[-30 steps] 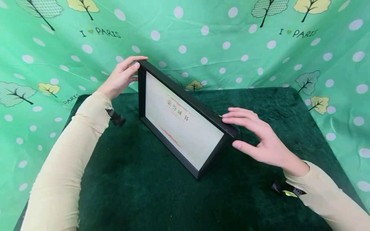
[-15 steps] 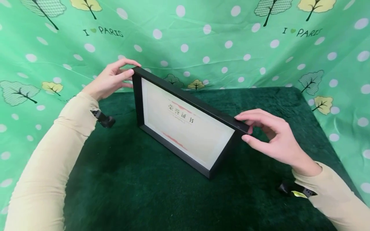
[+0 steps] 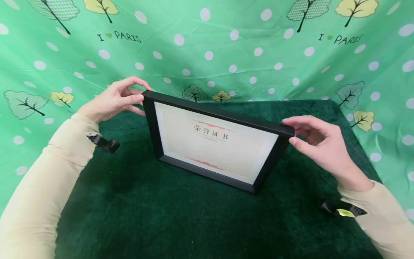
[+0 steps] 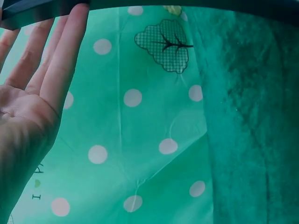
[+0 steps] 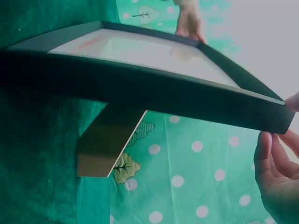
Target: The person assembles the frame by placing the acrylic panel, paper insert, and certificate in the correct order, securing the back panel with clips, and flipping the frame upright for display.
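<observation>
A black picture frame (image 3: 207, 174) stands tilted back on the dark green cloth, its face toward me. Behind its pane is a cream certificate (image 3: 210, 153) with Chinese characters and red bands. At the upper left corner my left hand (image 3: 114, 99) holds the frame between thumb and fingers; the left wrist view shows the fingers reaching behind its black edge (image 4: 42, 11). My right hand (image 3: 326, 145) pinches the upper right corner, thumb in front and fingers at the back. From the right wrist view, a brown support leg (image 5: 105, 147) sticks out behind the frame.
A plush dark green cloth (image 3: 145, 219) covers the table. Behind and at the sides hangs a light green curtain (image 3: 226, 21) with white dots and printed trees. Black straps with small devices (image 3: 105, 142) sit on both wrists.
The frame has turned to face me more squarely, its left corner coming nearer and its right side swinging away and rightward. My right hand's fingers have closed from resting on the top edge to pinching the corner.
</observation>
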Available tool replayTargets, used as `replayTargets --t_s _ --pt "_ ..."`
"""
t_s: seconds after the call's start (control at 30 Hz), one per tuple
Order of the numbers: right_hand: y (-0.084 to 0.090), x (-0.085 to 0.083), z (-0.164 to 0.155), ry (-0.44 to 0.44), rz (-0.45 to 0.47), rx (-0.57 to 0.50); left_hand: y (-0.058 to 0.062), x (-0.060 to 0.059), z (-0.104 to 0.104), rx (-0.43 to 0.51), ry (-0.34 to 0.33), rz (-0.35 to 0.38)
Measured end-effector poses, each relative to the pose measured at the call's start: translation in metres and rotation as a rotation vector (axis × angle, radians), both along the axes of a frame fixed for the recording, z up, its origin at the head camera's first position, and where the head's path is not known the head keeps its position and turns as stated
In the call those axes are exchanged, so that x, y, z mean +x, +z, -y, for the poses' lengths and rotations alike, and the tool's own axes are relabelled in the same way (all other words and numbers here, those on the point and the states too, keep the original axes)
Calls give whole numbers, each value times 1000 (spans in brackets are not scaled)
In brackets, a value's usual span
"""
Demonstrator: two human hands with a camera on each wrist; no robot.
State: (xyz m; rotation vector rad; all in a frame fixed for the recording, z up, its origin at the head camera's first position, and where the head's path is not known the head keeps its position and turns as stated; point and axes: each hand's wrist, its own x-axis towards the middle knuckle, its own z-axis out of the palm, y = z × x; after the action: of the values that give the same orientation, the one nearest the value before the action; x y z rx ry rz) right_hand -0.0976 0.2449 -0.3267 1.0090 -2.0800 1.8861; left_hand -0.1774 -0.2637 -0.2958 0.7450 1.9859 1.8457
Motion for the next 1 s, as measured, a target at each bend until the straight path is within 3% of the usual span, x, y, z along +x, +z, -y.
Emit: replayTargets --t_s 0.27,0.5,0.6,0.8,1.0 --pt "1 -19 -11 -64 148 -129 4 19 -7 73 -89 13" --pt "1 -40 -15 -7 194 -210 2 33 -16 28 -34 -28" --pt "2 -43 -17 -6 200 -220 -1 35 -19 21 -17 -34" --pt "3 -46 -19 -4 212 -230 -6 36 -20 58 -73 -18" --pt "4 -47 -16 -15 207 -231 -8 34 -19 -12 -11 -33"
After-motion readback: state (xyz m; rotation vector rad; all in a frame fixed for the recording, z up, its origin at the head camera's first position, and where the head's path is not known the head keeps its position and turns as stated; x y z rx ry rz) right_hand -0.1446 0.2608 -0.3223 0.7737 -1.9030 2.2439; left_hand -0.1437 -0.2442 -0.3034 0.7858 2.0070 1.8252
